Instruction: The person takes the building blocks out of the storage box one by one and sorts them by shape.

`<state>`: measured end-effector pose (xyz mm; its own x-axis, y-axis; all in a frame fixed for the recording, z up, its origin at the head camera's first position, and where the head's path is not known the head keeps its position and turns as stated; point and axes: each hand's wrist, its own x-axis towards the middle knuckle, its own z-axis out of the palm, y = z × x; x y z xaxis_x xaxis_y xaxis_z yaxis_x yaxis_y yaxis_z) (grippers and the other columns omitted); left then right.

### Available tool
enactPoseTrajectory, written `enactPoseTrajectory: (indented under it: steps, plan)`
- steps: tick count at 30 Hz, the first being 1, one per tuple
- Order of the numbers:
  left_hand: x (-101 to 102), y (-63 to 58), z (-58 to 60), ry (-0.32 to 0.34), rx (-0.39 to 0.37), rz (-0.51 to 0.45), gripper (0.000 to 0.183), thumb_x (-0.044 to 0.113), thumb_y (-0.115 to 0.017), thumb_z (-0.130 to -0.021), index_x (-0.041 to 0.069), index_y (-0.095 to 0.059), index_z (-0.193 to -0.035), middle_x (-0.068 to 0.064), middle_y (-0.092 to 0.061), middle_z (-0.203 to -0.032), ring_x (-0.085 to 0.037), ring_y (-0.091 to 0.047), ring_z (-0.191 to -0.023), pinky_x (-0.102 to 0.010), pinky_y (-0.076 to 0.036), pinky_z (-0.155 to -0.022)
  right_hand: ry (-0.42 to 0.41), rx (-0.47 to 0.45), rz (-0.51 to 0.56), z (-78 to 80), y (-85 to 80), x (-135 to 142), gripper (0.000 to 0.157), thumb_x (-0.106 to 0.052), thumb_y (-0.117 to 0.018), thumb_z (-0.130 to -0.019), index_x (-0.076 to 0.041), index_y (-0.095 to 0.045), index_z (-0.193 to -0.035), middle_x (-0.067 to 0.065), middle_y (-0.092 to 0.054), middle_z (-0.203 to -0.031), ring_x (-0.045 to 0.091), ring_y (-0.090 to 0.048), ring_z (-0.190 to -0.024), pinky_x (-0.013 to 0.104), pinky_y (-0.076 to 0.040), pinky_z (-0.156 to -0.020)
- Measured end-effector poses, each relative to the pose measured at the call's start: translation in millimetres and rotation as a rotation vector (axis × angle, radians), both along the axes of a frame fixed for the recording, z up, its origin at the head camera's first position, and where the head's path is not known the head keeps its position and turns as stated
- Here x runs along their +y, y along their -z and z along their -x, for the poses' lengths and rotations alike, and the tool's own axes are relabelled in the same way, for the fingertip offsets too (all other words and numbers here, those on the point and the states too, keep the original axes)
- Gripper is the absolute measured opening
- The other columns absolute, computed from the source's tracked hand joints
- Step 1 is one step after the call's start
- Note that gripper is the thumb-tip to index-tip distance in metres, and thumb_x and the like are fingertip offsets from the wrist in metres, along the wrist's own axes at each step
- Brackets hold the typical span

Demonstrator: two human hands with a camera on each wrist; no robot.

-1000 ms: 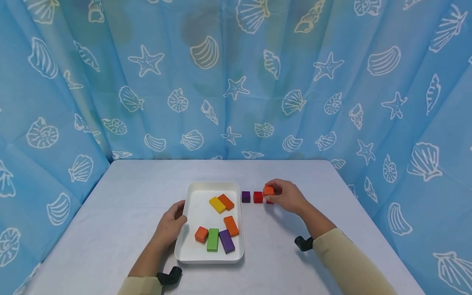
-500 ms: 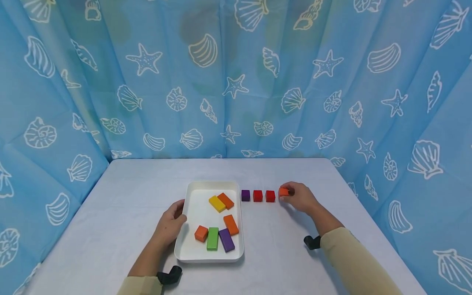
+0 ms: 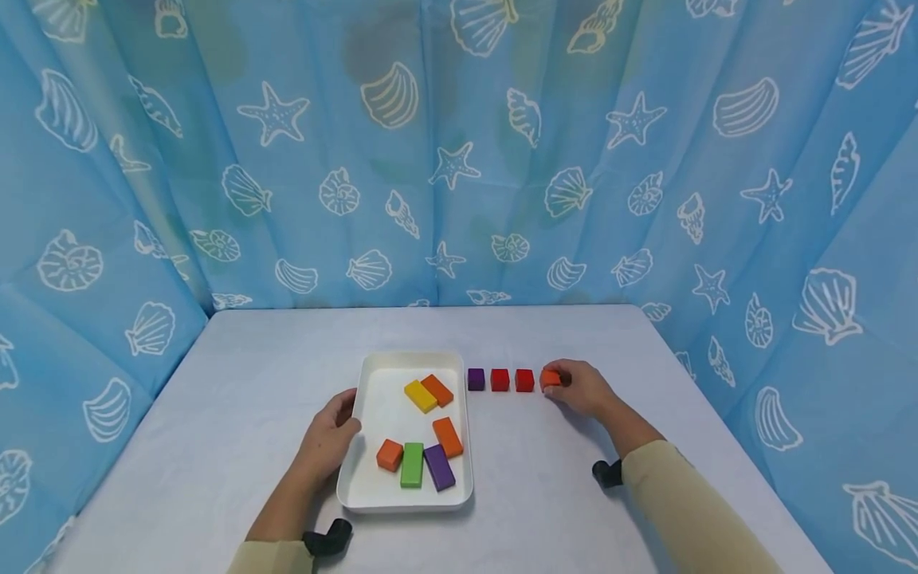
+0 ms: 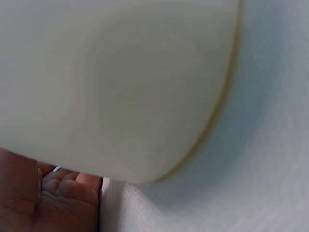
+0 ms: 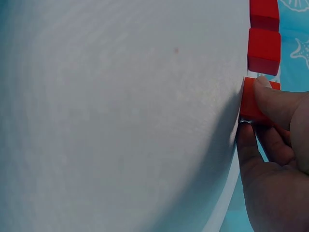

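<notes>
My right hand [image 3: 584,388] pinches an orange cube [image 3: 549,379] between thumb and fingers, at the right end of a row on the table. To its left, spaced slightly apart, stand two red cubes, the nearer red cube [image 3: 524,381] and another red cube [image 3: 500,380], then a purple cube [image 3: 476,379]. In the right wrist view, the thumb lies across the held cube. My left hand [image 3: 328,437] holds the left side of a white tray [image 3: 373,501], thumb at the rim. The tray wall [image 4: 125,96] fills much of the left wrist view and partly hides the fingers.
Inside the tray lie a yellow block [image 3: 421,396], an orange block [image 3: 438,391], another orange block [image 3: 448,437], a green block [image 3: 412,465], a purple block [image 3: 440,468] and an orange cube [image 3: 390,455]. A blue shell-patterned curtain [image 3: 459,199] surrounds the white table [image 3: 287,343].
My right hand has carried the orange cube rightward from above the nearer red cube to the row's right end, and lowered it. The left hand keeps its place at the tray.
</notes>
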<state>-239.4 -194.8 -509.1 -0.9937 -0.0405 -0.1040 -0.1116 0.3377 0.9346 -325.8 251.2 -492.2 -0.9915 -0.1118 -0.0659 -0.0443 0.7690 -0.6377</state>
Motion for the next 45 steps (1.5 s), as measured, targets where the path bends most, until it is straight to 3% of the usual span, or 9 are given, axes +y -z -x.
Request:
enactPoseTrajectory:
  steps: [20, 24, 29, 33, 38, 45]
  plan:
    - [-0.4, 1.0, -2.2, -0.021, -0.001, -0.003, 0.062, 0.009, -0.052, -0.101, 0.004, -0.040, -0.161, -0.022, -0.047, -0.160, -0.041, -0.045, -0.148, -0.058, -0.035, -0.120, -0.018, -0.027, -0.005, 0.6, -5.2, -3.5, 0.051, -0.013, -0.079, -0.097, -0.005, -0.062, -0.145, 0.017, -0.063, -0.132, 0.039, -0.057, -0.120, 0.054, -0.055, -0.103]
    - [-0.3, 1.8, -1.4, -0.018, -0.001, -0.015, 0.061, 0.009, -0.052, -0.101, 0.005, -0.041, -0.161, -0.021, -0.048, -0.160, -0.040, -0.045, -0.148, -0.058, -0.035, -0.120, -0.038, -0.076, -0.014, 2.8, -12.6, -1.3, 0.069, -0.016, -0.084, -0.092, -0.007, -0.054, -0.153, 0.019, -0.060, -0.141, 0.040, -0.056, -0.127, 0.056, -0.054, -0.104]
    - [-1.0, 0.7, 0.4, -0.007, 0.003, -0.019, 0.062, 0.010, -0.052, -0.101, 0.006, -0.040, -0.162, -0.020, -0.047, -0.160, -0.040, -0.045, -0.148, -0.058, -0.036, -0.119, -0.058, -0.130, -0.032, 4.7, -28.0, -4.0, 0.096, -0.024, -0.091, -0.084, -0.009, -0.039, -0.163, 0.025, -0.043, -0.159, 0.048, -0.045, -0.142, 0.064, -0.051, -0.105]
    - [-1.8, -1.5, 0.7, -0.005, 0.011, -0.015, 0.062, 0.010, -0.052, -0.101, 0.005, -0.039, -0.162, -0.021, -0.046, -0.161, -0.041, -0.044, -0.148, -0.058, -0.035, -0.120, -0.087, -0.088, -0.051, 2.0, -37.5, -16.8, 0.102, -0.025, -0.092, -0.082, -0.009, -0.035, -0.164, 0.025, -0.037, -0.164, 0.048, -0.036, -0.148, 0.066, -0.050, -0.105]
    - [-2.6, -2.6, -1.2, -0.008, 0.004, -0.011, 0.064, 0.009, -0.051, -0.100, 0.003, -0.039, -0.162, -0.023, -0.046, -0.161, -0.043, -0.043, -0.149, -0.059, -0.035, -0.120, -0.130, -0.019, -0.030, -3.8, -43.5, -40.9, 0.099, -0.026, -0.092, -0.082, -0.010, -0.038, -0.164, 0.022, -0.039, -0.164, 0.045, -0.043, -0.145, 0.062, -0.053, -0.103]
    - [-1.7, -0.1, 0.9, -0.007, 0.002, -0.003, 0.063, 0.009, -0.052, -0.100, 0.003, -0.040, -0.161, -0.023, -0.047, -0.160, -0.042, -0.045, -0.148, -0.059, -0.035, -0.120, -0.183, 0.009, 0.027, -11.1, -59.5, -80.8, 0.088, -0.028, -0.088, -0.088, -0.013, -0.043, -0.162, 0.016, -0.047, -0.161, 0.045, -0.046, -0.145, 0.063, -0.051, -0.106]
